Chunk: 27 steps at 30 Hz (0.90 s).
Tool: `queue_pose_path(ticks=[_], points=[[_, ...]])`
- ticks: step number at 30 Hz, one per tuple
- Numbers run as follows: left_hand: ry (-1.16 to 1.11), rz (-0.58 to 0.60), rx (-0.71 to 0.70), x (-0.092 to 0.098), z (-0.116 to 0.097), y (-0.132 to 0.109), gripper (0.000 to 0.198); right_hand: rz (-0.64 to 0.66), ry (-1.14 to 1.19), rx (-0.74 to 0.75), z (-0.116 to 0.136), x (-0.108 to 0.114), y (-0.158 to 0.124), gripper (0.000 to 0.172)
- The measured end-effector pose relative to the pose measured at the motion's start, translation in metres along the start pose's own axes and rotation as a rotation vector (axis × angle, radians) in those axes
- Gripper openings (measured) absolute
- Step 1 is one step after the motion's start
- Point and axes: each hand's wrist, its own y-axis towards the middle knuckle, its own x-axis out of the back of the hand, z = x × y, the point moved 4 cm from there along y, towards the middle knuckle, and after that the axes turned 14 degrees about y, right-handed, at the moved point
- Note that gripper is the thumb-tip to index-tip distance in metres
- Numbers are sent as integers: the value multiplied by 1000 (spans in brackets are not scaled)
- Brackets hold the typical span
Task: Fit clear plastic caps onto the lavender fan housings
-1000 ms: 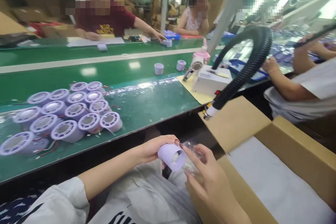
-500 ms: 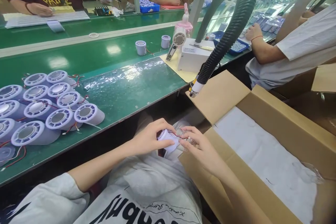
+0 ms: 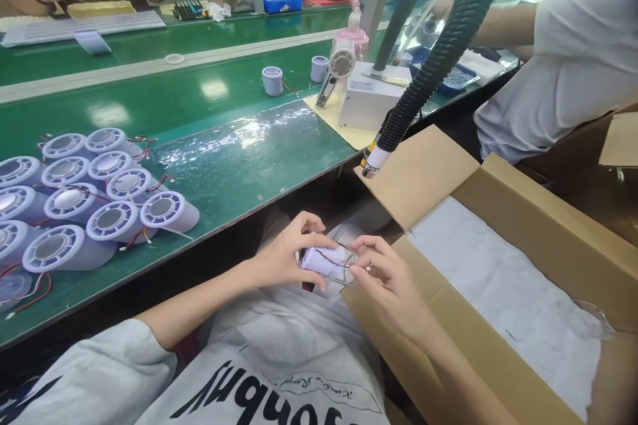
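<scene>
My left hand (image 3: 292, 252) grips a lavender plastic cylinder (image 3: 319, 261) over my lap, thumb on the near side and fingers on the far side. Thin red and black wires (image 3: 329, 257) run along the cylinder. At its right end sits a see-through plastic piece (image 3: 349, 272), pinched by the fingertips of my right hand (image 3: 381, 272); its exact shape is hard to make out. On the bench to the left stand several similar lavender cylinders (image 3: 113, 220), their round vented ends facing up and wires trailing.
An open cardboard box (image 3: 538, 226) lined with white sheeting is on my right. A black ribbed hose (image 3: 419, 86) hangs above its corner. Past the bench edge, a white box-shaped device (image 3: 371, 96) and a pink handheld fan (image 3: 343, 60) stand beside the green belt (image 3: 164, 93). Co-workers sit around.
My left fingers have spread along the cylinder, showing more of it and its wires. My right hand has shifted slightly right. Across the belt, a co-worker has brought a lavender part to the chest.
</scene>
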Motion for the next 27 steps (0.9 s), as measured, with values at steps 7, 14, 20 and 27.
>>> queue_pose_path(ticks=[7, 14, 20, 27], points=[[-181, 186, 4, -12, -2, 1, 66, -128, 398, -118, -16, 18, 6, 39], [-645, 241, 361, -19, -4, -4, 69, 27, 10, 200, -14, 11, -3, 35], [-585, 273, 301, -10, -11, -5, 76, 69, 19, 234, -16, 9, -11, 37], [-513, 241, 178, -3, -19, -4, 73, 113, 244, 30, -14, 10, -11, 43]])
